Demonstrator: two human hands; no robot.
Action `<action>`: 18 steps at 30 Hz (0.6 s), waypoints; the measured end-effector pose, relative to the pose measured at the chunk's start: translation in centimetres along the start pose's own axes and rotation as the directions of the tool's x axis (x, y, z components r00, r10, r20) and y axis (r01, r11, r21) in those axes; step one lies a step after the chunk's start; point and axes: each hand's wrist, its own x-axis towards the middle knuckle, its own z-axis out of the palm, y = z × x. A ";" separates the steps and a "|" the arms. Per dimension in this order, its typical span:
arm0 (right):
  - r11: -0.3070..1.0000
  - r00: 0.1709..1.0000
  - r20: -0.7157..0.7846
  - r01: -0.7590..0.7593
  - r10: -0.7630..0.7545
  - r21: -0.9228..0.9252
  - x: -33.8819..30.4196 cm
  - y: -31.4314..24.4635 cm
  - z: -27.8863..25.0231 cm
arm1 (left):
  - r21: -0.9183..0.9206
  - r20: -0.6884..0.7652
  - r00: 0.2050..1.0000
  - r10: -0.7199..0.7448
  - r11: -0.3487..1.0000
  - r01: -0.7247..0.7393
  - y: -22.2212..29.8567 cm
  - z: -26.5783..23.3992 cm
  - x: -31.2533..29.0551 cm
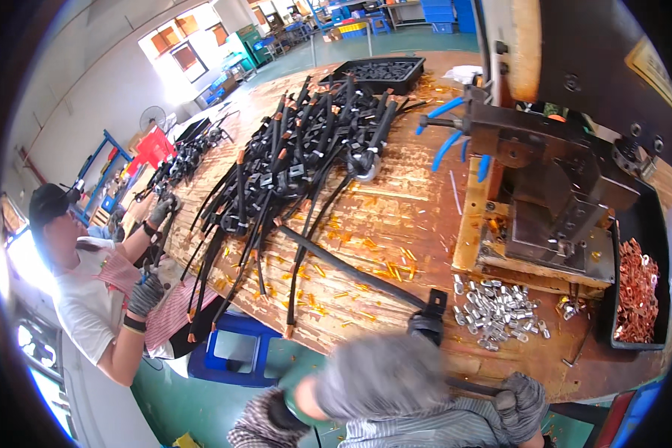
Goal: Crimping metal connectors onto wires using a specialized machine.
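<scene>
My left hand [384, 377], in a grey knit glove, is smeared by motion over the table's near edge, so its fingers do not show clearly. Just beyond it lies a black connector [427, 317] at the end of a thick black cable [351, 270] that slants back to the heap. My right hand [520, 407], gloved too, is closed around a thin black cable [472, 386] at the near edge. Part of that cable is hidden behind my left hand. Silver metal terminals [496, 310] lie in a loose pile beyond my right hand.
A metal press [552, 216] on a wooden base stands at the right, beside a black tray [638, 345] of copper terminals. Black cables [291, 160] are heaped mid-table, with another black tray [418, 71] behind. A co-worker [89, 299] handles cable at left, near a blue stool [201, 366].
</scene>
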 end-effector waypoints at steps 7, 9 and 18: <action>0.962 0.989 0.048 -0.149 0.142 0.229 -0.3 0.4 -0.7 | 0.434 -0.763 0.539 -0.357 0.334 0.836 -19.0 -17.0 -1.5; 0.954 0.989 0.048 -0.150 0.142 0.260 -0.9 0.7 -0.5 | 0.308 -0.762 0.456 -0.460 0.362 0.880 -24.2 -20.7 -4.1; 0.964 0.983 0.027 -0.184 0.182 0.194 -1.2 1.3 0.0 | -0.476 -0.548 0.527 -0.649 0.761 0.441 -24.0 -18.3 -4.8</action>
